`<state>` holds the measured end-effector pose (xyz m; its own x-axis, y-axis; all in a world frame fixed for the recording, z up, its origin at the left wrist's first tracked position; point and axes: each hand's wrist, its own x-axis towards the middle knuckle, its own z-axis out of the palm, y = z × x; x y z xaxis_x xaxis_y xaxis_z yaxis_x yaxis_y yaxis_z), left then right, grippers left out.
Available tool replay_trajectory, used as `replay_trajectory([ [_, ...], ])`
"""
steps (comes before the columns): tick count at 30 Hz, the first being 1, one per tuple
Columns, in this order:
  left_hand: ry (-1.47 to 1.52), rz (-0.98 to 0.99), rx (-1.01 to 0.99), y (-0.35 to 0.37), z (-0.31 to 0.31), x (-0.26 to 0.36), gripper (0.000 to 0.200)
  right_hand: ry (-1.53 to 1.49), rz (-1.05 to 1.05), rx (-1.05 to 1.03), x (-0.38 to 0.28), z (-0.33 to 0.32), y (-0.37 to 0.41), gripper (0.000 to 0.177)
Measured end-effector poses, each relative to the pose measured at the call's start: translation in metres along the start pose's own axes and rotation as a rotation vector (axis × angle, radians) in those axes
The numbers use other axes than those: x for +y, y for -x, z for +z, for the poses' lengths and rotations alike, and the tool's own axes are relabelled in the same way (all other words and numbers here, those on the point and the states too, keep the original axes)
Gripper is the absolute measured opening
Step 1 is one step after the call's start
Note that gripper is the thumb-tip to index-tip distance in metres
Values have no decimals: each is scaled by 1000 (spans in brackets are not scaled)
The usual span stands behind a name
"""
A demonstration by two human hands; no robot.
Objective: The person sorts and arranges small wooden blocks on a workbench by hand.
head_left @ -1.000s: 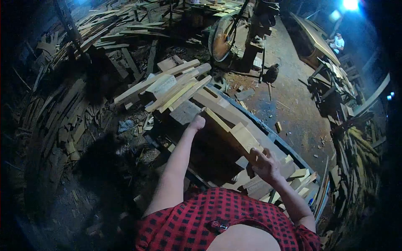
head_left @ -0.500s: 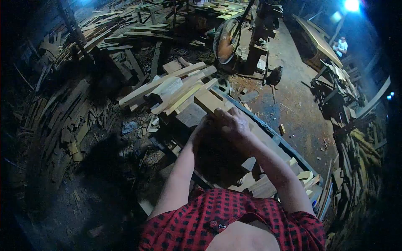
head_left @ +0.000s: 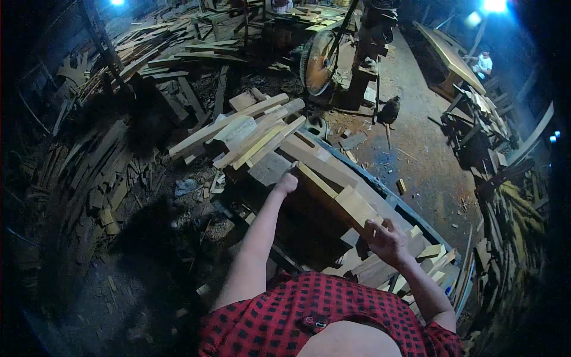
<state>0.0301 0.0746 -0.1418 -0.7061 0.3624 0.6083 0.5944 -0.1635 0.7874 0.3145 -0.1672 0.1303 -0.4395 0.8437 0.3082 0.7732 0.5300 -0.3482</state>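
Note:
A pale wooden piece [head_left: 355, 206] lies slantwise before me, a narrow lighter strip running along its far part. My left hand [head_left: 288, 183] is closed at its far left end, the fingertips partly hidden behind the wood. At the near end, my right hand [head_left: 389, 241] has bent fingers and the thumb on the corner. Alongside, to the right, a long board [head_left: 324, 163] rests on the workbench [head_left: 386, 199]. Dark shadow fills the area between my forearms.
Beyond my left hand, a stack of cut timber [head_left: 256, 131] sits on the bench. More offcuts [head_left: 437, 253] lie near my right forearm. A fan [head_left: 317, 62] stands ahead. Scrap wood [head_left: 101, 172] heaps the floor at left; a person [head_left: 485, 62] is far off at right.
My hands, close together before at the far end of the wood, are now apart. The right hand has come back towards me; the wooden piece has shifted nearer.

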Motion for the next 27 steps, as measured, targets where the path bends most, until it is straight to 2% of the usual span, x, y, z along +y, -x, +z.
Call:
replay_trajectory([
  [2,-29,10,62,-1,2,-5,21,-5,-13,-6,-1,8,-13,48],
  [4,-49,-44,-54,-12,-15,-1,18,-16,-13,-55,-4,24,-37,49],
  [5,-50,-67,-121,-16,-24,2,17,-21,5,-91,-7,37,-54,48],
  [7,-30,-101,-281,-17,-57,-2,16,-254,-50,-38,4,76,-84,47],
  [9,-1,-117,-464,-24,-83,-5,17,-209,-128,-66,-16,79,-125,54],
  [11,10,-119,-646,-35,-83,9,19,-160,-216,11,-21,91,-144,57],
  [12,6,-120,-730,-39,-89,11,20,-151,-184,34,-27,91,-148,57],
  [14,-16,-125,-880,-50,-109,12,23,-122,-134,-54,-34,86,-152,57],
  [17,-70,-143,-1076,-80,-121,25,29,-152,-78,-70,-15,81,-126,55],
  [19,-113,-156,-1201,-103,-126,34,33,-197,78,-196,3,61,-92,51],
  [21,-160,-168,-1331,-112,-124,56,38,-255,264,-191,15,24,-45,48],
  [22,-157,-154,-1347,-117,-126,61,38,-215,312,-86,21,8,-18,50],
  [23,-105,-252,-1363,-121,-127,66,41,-175,363,20,30,-4,10,52],
  [24,-55,-349,-1379,-124,-126,68,46,-272,484,88,42,-8,40,56],
  [25,-59,-333,-1406,-126,-125,63,46,-370,607,160,54,-10,70,61],
  [27,140,-493,-1489,-128,-123,46,47,-266,757,271,71,-13,129,68],
])
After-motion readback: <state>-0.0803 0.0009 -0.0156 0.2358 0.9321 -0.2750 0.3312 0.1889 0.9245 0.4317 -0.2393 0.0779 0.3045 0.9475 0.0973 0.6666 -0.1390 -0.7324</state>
